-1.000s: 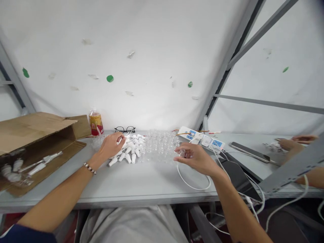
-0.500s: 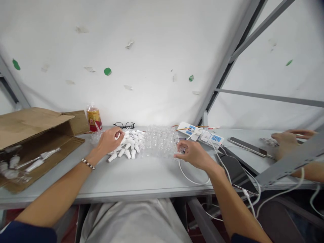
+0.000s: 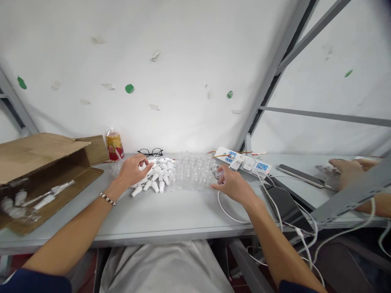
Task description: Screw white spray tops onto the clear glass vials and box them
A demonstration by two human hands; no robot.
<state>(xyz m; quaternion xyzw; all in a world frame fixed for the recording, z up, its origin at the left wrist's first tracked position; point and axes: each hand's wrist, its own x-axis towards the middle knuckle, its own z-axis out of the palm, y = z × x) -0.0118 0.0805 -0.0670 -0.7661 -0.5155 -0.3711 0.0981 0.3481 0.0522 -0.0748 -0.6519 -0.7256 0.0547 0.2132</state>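
Note:
My left hand (image 3: 134, 169) is over the left side of a pile of white plastic pieces (image 3: 155, 179), its thumb and fingers curled close together; what they hold, if anything, is too small to tell. Right of the pile lie many clear, rounded plastic pieces (image 3: 192, 171) in a block. At the right end of that block is my right hand (image 3: 227, 181), thumb and fingers apart in a curve, touching or beside the clear pieces; nothing shows plainly between its fingers.
An open cardboard box (image 3: 61, 146) with white and clear pieces stands at the left. Behind are a red-yellow jar (image 3: 114, 145) and glasses (image 3: 150, 152). At the right are a power strip (image 3: 244, 162), cables, a phone (image 3: 301, 176), a dark tablet (image 3: 285, 207) and another person's hands (image 3: 348, 173).
Both hands stay almost in place; the right hand's thumb and fingers look slightly wider apart. At the far right, the other person's hands have shifted a little. The view has moved slightly.

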